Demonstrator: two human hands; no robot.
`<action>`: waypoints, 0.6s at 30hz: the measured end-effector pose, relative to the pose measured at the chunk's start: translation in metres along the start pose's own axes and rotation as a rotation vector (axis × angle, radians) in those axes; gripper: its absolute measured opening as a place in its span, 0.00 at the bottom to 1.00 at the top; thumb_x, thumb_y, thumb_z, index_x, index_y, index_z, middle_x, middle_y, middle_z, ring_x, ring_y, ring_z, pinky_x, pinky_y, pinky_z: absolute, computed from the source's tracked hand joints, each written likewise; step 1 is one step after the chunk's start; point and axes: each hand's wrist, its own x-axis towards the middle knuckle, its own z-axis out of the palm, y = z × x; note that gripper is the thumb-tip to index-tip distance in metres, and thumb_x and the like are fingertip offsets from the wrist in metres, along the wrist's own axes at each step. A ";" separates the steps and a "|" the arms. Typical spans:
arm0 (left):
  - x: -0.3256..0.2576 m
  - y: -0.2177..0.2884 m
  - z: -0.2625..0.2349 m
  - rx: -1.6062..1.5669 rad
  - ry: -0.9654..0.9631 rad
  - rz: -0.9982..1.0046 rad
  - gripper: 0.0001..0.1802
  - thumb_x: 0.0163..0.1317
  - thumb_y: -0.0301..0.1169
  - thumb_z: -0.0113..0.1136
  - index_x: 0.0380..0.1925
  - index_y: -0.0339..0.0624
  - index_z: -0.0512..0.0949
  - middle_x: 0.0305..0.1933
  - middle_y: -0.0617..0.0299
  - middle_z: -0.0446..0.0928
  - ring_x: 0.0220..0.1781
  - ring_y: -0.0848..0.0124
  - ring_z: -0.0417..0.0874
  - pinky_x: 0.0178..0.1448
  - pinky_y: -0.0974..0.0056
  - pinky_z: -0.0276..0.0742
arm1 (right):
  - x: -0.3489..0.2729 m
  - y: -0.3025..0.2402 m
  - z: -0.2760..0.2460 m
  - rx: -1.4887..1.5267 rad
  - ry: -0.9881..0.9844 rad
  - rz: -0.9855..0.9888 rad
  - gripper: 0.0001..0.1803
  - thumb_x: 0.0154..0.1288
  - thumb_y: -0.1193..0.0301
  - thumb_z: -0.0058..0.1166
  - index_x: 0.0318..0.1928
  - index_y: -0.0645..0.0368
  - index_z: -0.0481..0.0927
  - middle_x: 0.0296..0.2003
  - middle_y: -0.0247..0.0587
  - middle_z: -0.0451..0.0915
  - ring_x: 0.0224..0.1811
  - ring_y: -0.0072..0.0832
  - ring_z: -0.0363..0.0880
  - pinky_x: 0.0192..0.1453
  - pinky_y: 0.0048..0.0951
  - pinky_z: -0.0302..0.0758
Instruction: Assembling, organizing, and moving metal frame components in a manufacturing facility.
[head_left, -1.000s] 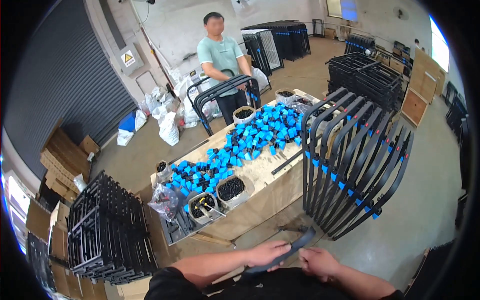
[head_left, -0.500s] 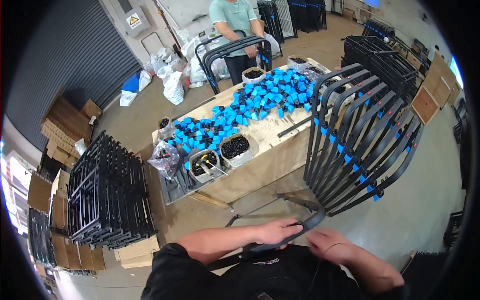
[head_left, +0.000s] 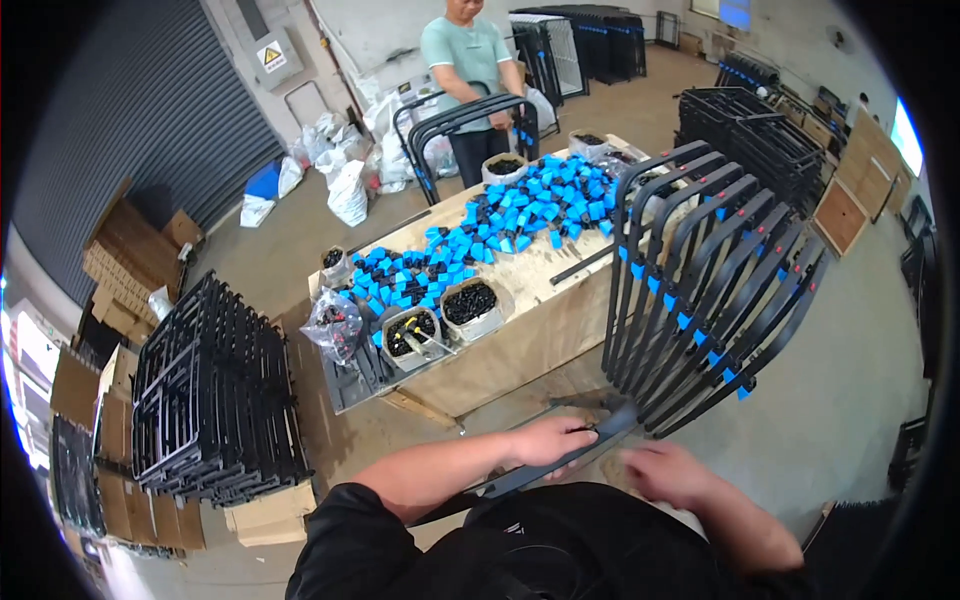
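My left hand [head_left: 555,442] is wrapped round a black bent-tube frame [head_left: 525,482], held across in front of my body. Its curved end reaches away to the right, and part of the frame is hidden by my arm and torso. Just right of that tube, apart from it, is my right hand [head_left: 665,473], fingers curled together; whatever may be between them is hidden. Beyond my right hand stands a row of similar black tube frames [head_left: 690,260], with blue clips [head_left: 685,321] on their legs and small red marks on top.
A wooden table [head_left: 530,375] bears heaped blue and black plastic pieces [head_left: 535,205], sacks of small black parts [head_left: 470,302] and yellow-handled tools [head_left: 412,327]. At left is a stack of black frames [head_left: 215,390]. Across the table, a person [head_left: 470,60] handles more tube frames [head_left: 470,112].
My left hand and the held frame have shifted slightly, its curved end moving left. My right hand stays beside the tube, its fingers now curled toward it. The view has tilted up slightly.
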 end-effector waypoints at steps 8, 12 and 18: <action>-0.002 0.013 -0.018 0.168 0.105 0.054 0.23 0.78 0.51 0.48 0.41 0.40 0.74 0.29 0.62 0.76 0.25 0.72 0.80 0.27 0.64 0.77 | 0.022 0.035 -0.005 -0.033 -0.147 -0.108 0.20 0.74 0.64 0.44 0.21 0.54 0.73 0.17 0.33 0.69 0.17 0.22 0.66 0.19 0.30 0.59; -0.009 0.035 -0.045 0.260 0.122 -0.026 0.25 0.76 0.52 0.50 0.41 0.38 0.76 0.31 0.55 0.80 0.29 0.67 0.83 0.33 0.60 0.81 | 0.081 0.008 0.055 -0.045 -0.065 -0.426 0.13 0.72 0.66 0.51 0.33 0.63 0.77 0.24 0.43 0.79 0.23 0.31 0.75 0.30 0.38 0.72; -0.058 0.032 -0.040 1.306 1.169 0.409 0.26 0.68 0.50 0.58 0.48 0.36 0.78 0.33 0.45 0.80 0.40 0.48 0.83 0.50 0.48 0.77 | 0.081 0.016 0.027 -0.388 0.043 -0.743 0.15 0.70 0.63 0.59 0.37 0.65 0.79 0.27 0.49 0.81 0.30 0.36 0.81 0.38 0.38 0.76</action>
